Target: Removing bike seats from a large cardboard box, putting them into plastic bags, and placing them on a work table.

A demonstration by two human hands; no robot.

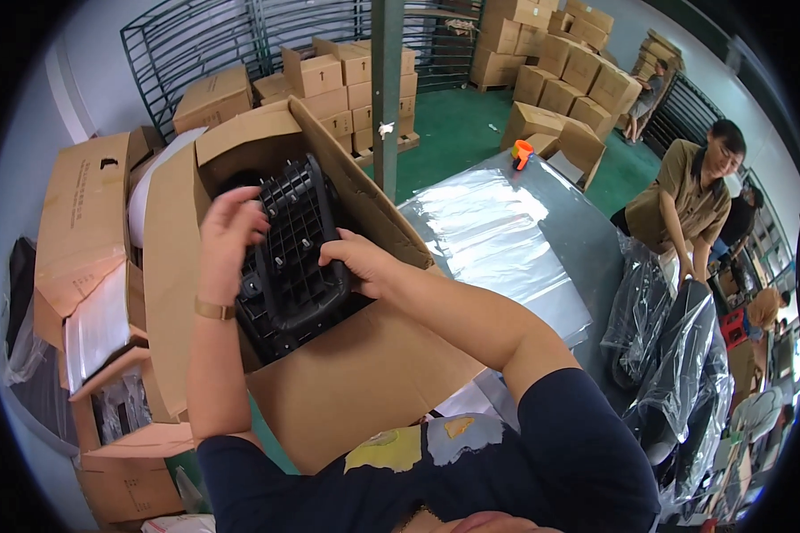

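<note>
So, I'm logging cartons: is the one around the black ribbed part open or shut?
The carton is open: its near flap folds outward, and the black ribbed part shows in its mouth.

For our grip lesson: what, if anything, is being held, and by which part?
Right hand: a black plastic piece, by its right edge. Left hand: too blurred to tell whether it holds.
</note>
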